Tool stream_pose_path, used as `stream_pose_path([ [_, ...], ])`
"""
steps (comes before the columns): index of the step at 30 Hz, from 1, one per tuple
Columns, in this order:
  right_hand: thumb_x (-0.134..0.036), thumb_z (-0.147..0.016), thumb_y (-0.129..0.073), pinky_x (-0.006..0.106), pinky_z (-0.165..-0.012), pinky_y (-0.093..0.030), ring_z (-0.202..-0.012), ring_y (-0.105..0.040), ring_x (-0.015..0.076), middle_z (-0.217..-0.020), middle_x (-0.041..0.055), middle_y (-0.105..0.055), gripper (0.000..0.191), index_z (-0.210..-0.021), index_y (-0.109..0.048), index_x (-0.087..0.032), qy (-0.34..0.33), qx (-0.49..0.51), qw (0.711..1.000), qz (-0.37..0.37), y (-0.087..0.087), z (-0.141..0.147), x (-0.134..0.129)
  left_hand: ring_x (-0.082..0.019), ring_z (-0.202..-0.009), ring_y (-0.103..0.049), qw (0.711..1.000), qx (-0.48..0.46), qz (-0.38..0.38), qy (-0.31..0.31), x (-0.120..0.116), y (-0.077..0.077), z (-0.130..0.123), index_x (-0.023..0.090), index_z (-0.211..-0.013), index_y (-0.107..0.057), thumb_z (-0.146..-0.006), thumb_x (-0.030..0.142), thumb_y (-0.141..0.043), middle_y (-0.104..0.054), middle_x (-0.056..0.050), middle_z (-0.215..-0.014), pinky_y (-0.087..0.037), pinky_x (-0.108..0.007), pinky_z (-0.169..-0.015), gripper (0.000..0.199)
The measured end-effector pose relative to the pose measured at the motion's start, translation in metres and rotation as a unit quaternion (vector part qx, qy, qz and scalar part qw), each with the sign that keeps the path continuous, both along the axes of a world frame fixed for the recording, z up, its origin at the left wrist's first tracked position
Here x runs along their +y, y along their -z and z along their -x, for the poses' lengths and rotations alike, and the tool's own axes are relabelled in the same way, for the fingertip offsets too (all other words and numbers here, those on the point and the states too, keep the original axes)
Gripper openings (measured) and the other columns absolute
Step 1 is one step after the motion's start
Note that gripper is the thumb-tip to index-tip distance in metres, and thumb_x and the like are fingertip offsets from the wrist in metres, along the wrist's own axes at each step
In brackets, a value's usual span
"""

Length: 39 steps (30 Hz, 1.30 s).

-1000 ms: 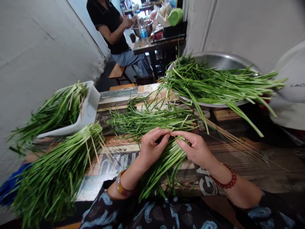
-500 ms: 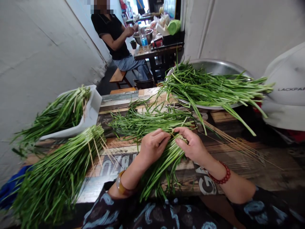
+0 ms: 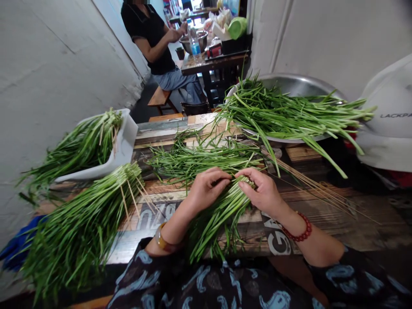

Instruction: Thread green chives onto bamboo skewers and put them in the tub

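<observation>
A bunch of garlic chives (image 3: 214,223) lies on the table in front of me, its pale cut ends up between my hands and its green leaves trailing towards me. My right hand (image 3: 262,189) grips those ends from the right, with thumb and fingers around them. On the left of the same ends, my left hand (image 3: 206,189) is closed in a pinch. What sits between its fingertips is too small to tell. Just beyond my hands, more loose chives (image 3: 206,161) are spread across the table.
Skewered chives (image 3: 96,206) lie at left, bamboo sticks poking out. Behind them, a white plastic container (image 3: 128,131) holds more. A steel basin (image 3: 299,83) heaped with chives stands back right, near loose bamboo skewers (image 3: 315,189) and a white cap (image 3: 386,120). Beyond sits a person (image 3: 157,47).
My left fingers have shifted slightly at the bunch's pale ends, and my right hand keeps its grip there. The camera view has tilted a little downward.
</observation>
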State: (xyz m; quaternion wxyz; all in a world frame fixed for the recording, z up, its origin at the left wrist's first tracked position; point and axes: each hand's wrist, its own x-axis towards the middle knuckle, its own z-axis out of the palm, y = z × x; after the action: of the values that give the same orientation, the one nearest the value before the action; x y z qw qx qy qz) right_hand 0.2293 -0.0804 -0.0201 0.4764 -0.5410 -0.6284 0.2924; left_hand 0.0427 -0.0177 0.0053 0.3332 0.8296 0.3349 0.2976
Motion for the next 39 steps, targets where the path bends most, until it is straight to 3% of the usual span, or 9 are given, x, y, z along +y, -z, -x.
stream_pose_path([
  [5,-0.021,-0.085,-0.055,0.028,-0.075,-0.052,-0.078,-0.066,0.0159,-0.089,0.0033,-0.072,0.016,-0.097,-0.065,-0.019,0.001,0.004,1.000,-0.007,0.002,0.000,0.000,-0.017,-0.082,-0.065,0.994,-0.005,-0.062,-0.091,0.026,-0.001,0.001,0.015,-0.091,-0.074,-0.090,0.022,-0.059,-0.071,-0.008,-0.087,-0.049,-0.028,-0.076,0.016],
  [12,-0.026,-0.086,-0.057,0.027,-0.073,-0.051,-0.077,-0.066,0.0162,-0.088,0.0028,-0.072,0.013,-0.096,-0.064,-0.020,-0.001,0.007,0.999,-0.033,0.004,0.000,0.000,-0.022,-0.093,-0.064,0.963,0.183,-0.189,-0.064,0.062,0.004,-0.025,0.017,-0.098,-0.074,-0.089,0.020,-0.060,-0.071,-0.009,-0.097,-0.049,-0.034,-0.088,0.017],
  [18,-0.023,-0.086,-0.057,0.026,-0.072,-0.050,-0.076,-0.065,0.0158,-0.086,0.0032,-0.072,0.014,-0.096,-0.064,-0.019,-0.006,0.006,0.998,-0.054,-0.001,0.001,-0.001,-0.022,-0.091,-0.065,0.935,0.289,-0.145,-0.148,0.088,0.008,-0.018,0.016,-0.098,-0.076,-0.092,0.021,-0.053,-0.072,-0.010,-0.100,-0.049,-0.033,-0.085,0.024],
  [21,-0.022,-0.085,-0.057,0.026,-0.072,-0.049,-0.075,-0.065,0.0154,-0.085,0.0031,-0.072,0.014,-0.096,-0.065,-0.018,-0.009,0.015,0.998,-0.056,-0.002,0.001,-0.002,-0.021,-0.084,-0.065,0.933,0.322,-0.113,-0.118,0.094,0.008,-0.009,0.018,-0.095,-0.077,-0.088,0.025,-0.060,-0.072,-0.008,-0.095,-0.048,-0.031,-0.079,0.020],
  [27,-0.022,-0.085,-0.057,0.025,-0.071,-0.049,-0.074,-0.065,0.0154,-0.084,0.0027,-0.072,0.012,-0.094,-0.064,-0.019,-0.006,0.017,0.998,-0.057,-0.001,0.002,-0.002,-0.021,-0.085,-0.064,0.927,0.345,-0.141,-0.038,0.096,0.005,-0.006,0.021,-0.088,-0.078,-0.084,0.023,-0.061,-0.071,-0.007,-0.093,-0.046,-0.032,-0.079,0.017],
  [30,-0.022,-0.086,-0.056,0.026,-0.071,-0.049,-0.074,-0.066,0.0154,-0.085,0.0027,-0.072,0.013,-0.095,-0.064,-0.019,-0.005,0.015,0.998,-0.060,0.000,0.003,-0.001,-0.020,-0.082,-0.062,0.946,0.288,-0.141,-0.053,0.100,0.006,-0.006,0.019,-0.076,-0.074,-0.080,0.017,-0.061,-0.070,-0.007,-0.086,-0.045,-0.032,-0.079,0.013],
  [35,-0.023,-0.086,-0.057,0.026,-0.072,-0.050,-0.074,-0.066,0.0159,-0.085,0.0027,-0.073,0.013,-0.095,-0.064,-0.019,-0.005,0.014,0.998,-0.059,0.000,0.003,-0.001,-0.014,-0.072,-0.059,0.991,0.050,-0.040,-0.117,0.114,0.006,-0.002,0.016,-0.075,-0.063,-0.080,0.024,-0.062,-0.066,-0.002,-0.074,-0.046,-0.027,-0.071,0.009],
  [39,-0.023,-0.085,-0.057,0.027,-0.071,-0.051,-0.075,-0.067,0.0166,-0.086,0.0030,-0.073,0.012,-0.094,-0.065,-0.020,0.000,0.009,0.998,-0.058,0.001,0.002,-0.001,-0.011,-0.066,-0.061,0.984,-0.128,0.072,-0.103,0.118,-0.010,-0.001,0.016,-0.075,-0.055,-0.072,0.028,-0.071,-0.064,0.000,-0.068,-0.046,-0.022,-0.066,0.021],
])
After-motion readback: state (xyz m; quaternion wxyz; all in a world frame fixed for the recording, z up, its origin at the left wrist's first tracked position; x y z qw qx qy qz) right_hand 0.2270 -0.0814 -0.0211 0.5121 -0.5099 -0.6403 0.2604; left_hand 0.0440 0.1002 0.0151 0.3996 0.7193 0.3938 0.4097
